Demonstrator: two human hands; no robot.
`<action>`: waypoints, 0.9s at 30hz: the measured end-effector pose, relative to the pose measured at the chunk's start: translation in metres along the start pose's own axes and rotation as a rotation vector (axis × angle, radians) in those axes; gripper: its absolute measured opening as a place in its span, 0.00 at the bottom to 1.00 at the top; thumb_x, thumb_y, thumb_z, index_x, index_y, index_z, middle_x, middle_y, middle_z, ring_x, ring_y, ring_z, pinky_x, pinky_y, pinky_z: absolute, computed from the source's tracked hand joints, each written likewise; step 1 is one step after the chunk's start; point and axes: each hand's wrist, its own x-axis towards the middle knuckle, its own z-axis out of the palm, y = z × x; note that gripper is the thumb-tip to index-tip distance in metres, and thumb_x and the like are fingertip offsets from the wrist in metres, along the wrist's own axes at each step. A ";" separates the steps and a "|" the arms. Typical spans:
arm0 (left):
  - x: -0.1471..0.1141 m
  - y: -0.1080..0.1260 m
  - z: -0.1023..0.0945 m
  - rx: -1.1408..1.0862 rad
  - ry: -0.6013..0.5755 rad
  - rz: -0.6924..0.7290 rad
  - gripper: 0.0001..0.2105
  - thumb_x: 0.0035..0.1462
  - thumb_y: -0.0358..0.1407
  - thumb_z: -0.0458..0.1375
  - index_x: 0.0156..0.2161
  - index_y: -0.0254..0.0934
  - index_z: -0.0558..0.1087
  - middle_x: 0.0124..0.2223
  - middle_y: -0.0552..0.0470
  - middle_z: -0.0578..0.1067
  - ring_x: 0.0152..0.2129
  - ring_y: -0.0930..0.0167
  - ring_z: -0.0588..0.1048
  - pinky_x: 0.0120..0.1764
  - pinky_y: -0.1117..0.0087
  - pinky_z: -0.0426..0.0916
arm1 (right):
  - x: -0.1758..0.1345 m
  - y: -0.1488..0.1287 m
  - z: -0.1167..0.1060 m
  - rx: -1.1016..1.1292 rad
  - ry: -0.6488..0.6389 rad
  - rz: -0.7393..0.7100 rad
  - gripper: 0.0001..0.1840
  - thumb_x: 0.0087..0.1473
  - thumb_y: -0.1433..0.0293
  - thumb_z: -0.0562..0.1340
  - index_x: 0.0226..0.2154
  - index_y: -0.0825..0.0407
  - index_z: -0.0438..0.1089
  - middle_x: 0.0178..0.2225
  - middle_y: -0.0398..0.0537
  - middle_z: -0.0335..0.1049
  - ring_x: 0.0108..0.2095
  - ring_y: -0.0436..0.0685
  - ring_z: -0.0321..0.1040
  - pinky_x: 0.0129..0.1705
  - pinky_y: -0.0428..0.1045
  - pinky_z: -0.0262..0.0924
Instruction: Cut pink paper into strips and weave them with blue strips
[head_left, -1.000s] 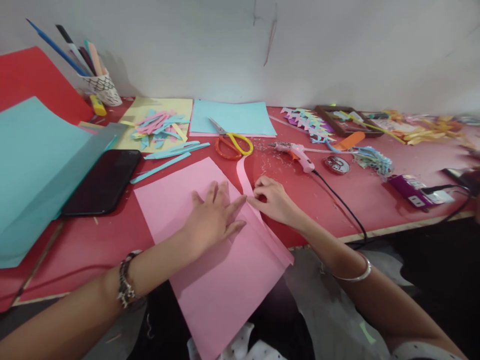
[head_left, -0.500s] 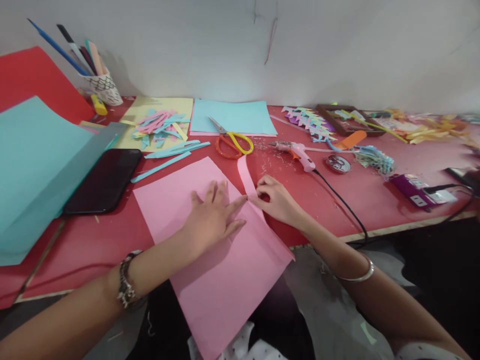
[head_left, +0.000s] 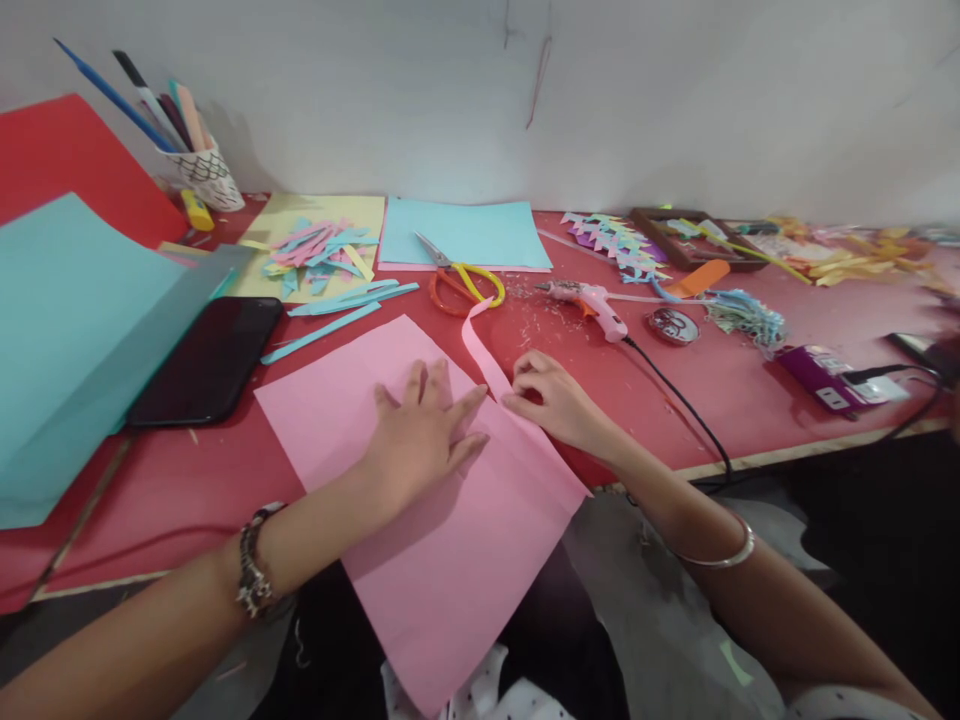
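Note:
A large pink paper sheet (head_left: 442,570) lies across the table edge and over the lap. My left hand (head_left: 416,430) presses flat on it with fingers spread. At its right edge my right hand (head_left: 555,400) pinches a narrow pink paper strip (head_left: 480,345), which is partly separated from the sheet. The strip's free end curls up by the handles of the scissors (head_left: 469,285), which have one red and one yellow loop. Below the pinch the strip still joins the sheet.
Left are a black phone (head_left: 206,360), blue paper strips (head_left: 330,325) and a blue sheet (head_left: 75,350). Behind lies a pile of paper scraps (head_left: 322,250). A pink glue gun (head_left: 592,300) with a cord and a purple power box (head_left: 821,380) sit to the right.
The strip's freed part has grown longer, and its end has curled over toward the scissors. The sheet has shifted slightly left; both hands stay nearly in place.

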 end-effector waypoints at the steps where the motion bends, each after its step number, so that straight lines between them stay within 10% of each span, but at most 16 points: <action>1: 0.000 0.000 0.000 -0.002 0.000 -0.005 0.24 0.59 0.48 0.42 0.60 0.48 0.50 0.62 0.33 0.49 0.57 0.48 0.49 0.44 0.41 0.56 | 0.000 0.000 0.000 0.008 0.003 0.002 0.12 0.49 0.72 0.57 0.17 0.54 0.58 0.30 0.46 0.58 0.33 0.51 0.58 0.37 0.49 0.53; 27: -0.001 -0.001 0.002 -0.026 -0.023 -0.113 0.24 0.59 0.48 0.39 0.60 0.50 0.49 0.63 0.35 0.48 0.58 0.48 0.48 0.44 0.40 0.55 | -0.004 0.006 -0.001 -0.014 0.037 0.018 0.11 0.50 0.73 0.56 0.18 0.53 0.59 0.34 0.48 0.59 0.37 0.54 0.57 0.44 0.53 0.52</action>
